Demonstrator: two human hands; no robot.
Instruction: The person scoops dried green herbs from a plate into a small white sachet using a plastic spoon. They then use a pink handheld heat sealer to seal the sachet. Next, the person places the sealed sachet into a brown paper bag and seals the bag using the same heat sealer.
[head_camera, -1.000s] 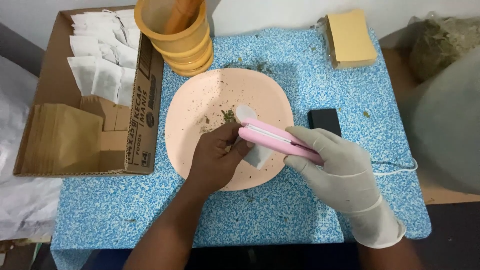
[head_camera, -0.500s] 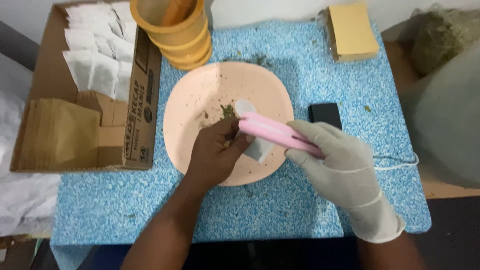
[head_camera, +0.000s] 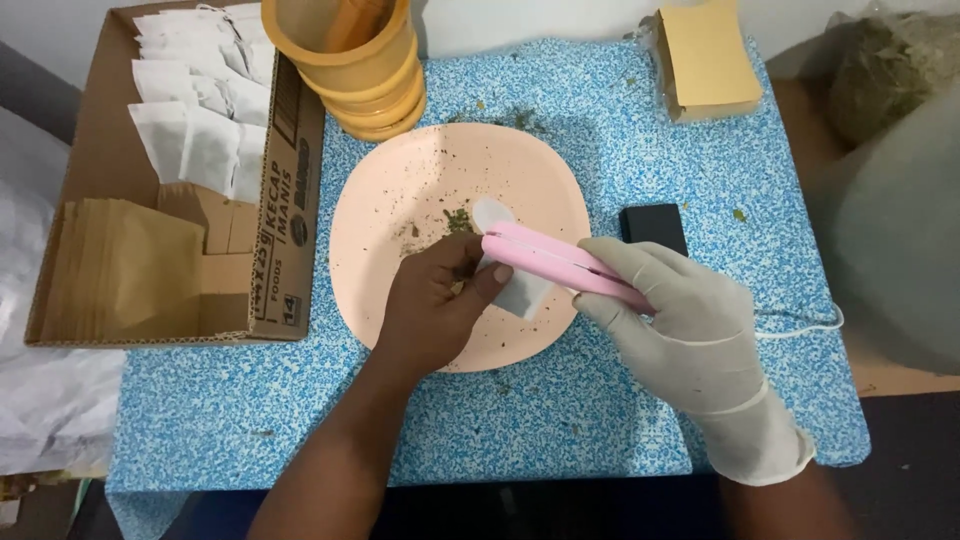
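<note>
My bare left hand (head_camera: 438, 305) pinches a small white tea bag (head_camera: 520, 290) over a pink plate (head_camera: 400, 200) that is dusted with bits of dried herb. My right hand (head_camera: 680, 325), in a white glove, grips a pink clamp-style heat sealer (head_camera: 555, 262) whose jaws lie closed across the bag's upper part. A white spoon (head_camera: 492, 213) rests on the plate just behind the sealer, next to a little heap of herb (head_camera: 458, 220).
A cardboard box (head_camera: 290, 230) at left holds several white tea bags (head_camera: 200, 130) and brown paper envelopes (head_camera: 120, 265). Stacked orange tubs (head_camera: 350, 60) stand behind the plate. A black block (head_camera: 653, 225), a brown packet stack (head_camera: 708, 60) and a herb bag (head_camera: 885, 60) lie right.
Both hands, the bag and the sealer stay in nearly the same place on the plate; only the view shifts slightly.
</note>
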